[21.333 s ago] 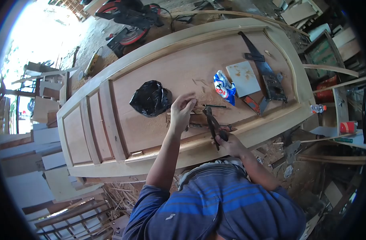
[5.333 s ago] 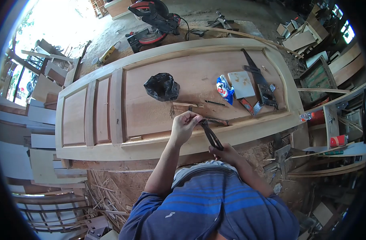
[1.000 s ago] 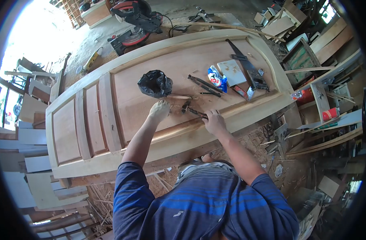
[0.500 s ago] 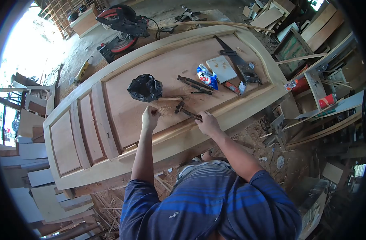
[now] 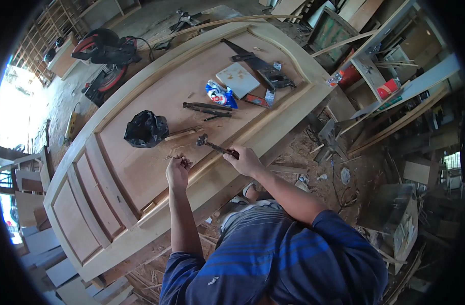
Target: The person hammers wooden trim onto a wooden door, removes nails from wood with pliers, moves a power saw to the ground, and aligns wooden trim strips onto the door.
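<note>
My right hand (image 5: 244, 161) is wrapped round the handle of a hammer (image 5: 215, 147), whose head points left over the wooden door panel (image 5: 141, 175). My left hand (image 5: 178, 172) is closed just above the panel's near side, fingers pinched on something too small to make out. Thin nails or slivers (image 5: 175, 154) show beside its fingertips. Above it sit a black plastic bag (image 5: 146, 129) and a narrow wood strip (image 5: 184, 133). Black pincers (image 5: 208, 108) and a dark pencil-like stick (image 5: 217, 116) lie farther up the panel.
On the panel's right part are a blue-white packet (image 5: 221, 94), a whitish board (image 5: 238, 80), a handsaw (image 5: 263, 70) and a red-black tool (image 5: 256, 100). A miter saw (image 5: 105, 66) stands beyond the far edge. A cabinet frame (image 5: 369, 73) and a bottle (image 5: 335, 78) are at right.
The pincers now lie on the panel and my right hand has the hammer instead. My left hand has drawn back from beside the bag toward the near edge. The view has turned.
</note>
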Motion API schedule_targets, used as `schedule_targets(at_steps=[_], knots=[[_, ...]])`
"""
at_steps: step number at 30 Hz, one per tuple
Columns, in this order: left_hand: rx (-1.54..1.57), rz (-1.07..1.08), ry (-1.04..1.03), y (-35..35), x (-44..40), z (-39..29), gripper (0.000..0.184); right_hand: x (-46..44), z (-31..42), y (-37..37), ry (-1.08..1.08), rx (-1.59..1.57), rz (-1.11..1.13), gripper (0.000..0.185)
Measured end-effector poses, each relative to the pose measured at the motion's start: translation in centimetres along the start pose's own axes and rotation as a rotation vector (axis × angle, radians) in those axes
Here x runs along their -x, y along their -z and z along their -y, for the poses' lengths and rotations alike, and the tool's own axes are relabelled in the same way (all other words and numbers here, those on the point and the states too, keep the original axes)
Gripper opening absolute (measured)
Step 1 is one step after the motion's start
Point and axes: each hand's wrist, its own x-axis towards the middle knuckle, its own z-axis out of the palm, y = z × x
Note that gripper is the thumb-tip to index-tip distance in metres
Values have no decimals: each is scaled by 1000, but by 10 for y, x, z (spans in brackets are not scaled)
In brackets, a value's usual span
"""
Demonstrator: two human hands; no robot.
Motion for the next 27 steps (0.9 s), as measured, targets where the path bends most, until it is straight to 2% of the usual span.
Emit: schedule_targets(at_steps=[5,8,11,15,16,17,18,21,25,26,27], knots=[[167,163,56,-29,-10,17,33,23,3,33,-36,-43,-4,37],[256,252,121,-110,16,30,44,36,-7,60,-22,-70,16,36],[306,236,151,-172,41,53,48,57,1,91,14,-149,-48,36],[283,361,204,-215,55,108,44,74,-11,144,43,-322,-169,37],[290,412,223,-224,56,127,43,82,-6,166,22,-276,-169,34],[295,463,242,-234,59,146,42,86,-16,182,29,-286,-182,35],[172,389,253,-258,74,152,39,93,-30,197,34,-297,-193,35],[41,390,341,-295,86,214,35,122,-70,258,8,-251,-204,37],[-91,402,427,-359,90,315,28,172,-162,343,-41,-226,-239,40],[-112,287,423,-384,95,343,26,183,-192,364,18,-150,-280,40],[-118,281,444,-401,92,371,26,194,-213,387,-19,-160,-285,40]])
